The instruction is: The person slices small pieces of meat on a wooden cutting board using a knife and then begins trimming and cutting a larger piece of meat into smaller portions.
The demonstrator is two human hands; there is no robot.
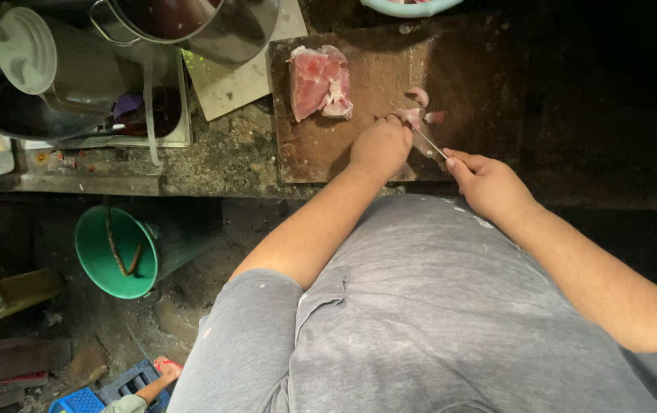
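Knife work on a small piece of raw meat, fingers close to the blade

The right hand (489, 180) is clenched on the handle of a thin knife (428, 141), its blade angled up toward the left hand (380, 145), which pins a small meat piece (410, 116) under curled fingertips; a slip on the wet flesh could likely bring the edge onto those fingers. Both hands work at the near edge of the dark cutting board (359, 84), so cut bits might roll off toward the body. Beyond the left hand lies a large meat slab (319, 82), with bare board right of it; far left, metal pots (191, 27) crowd the counter
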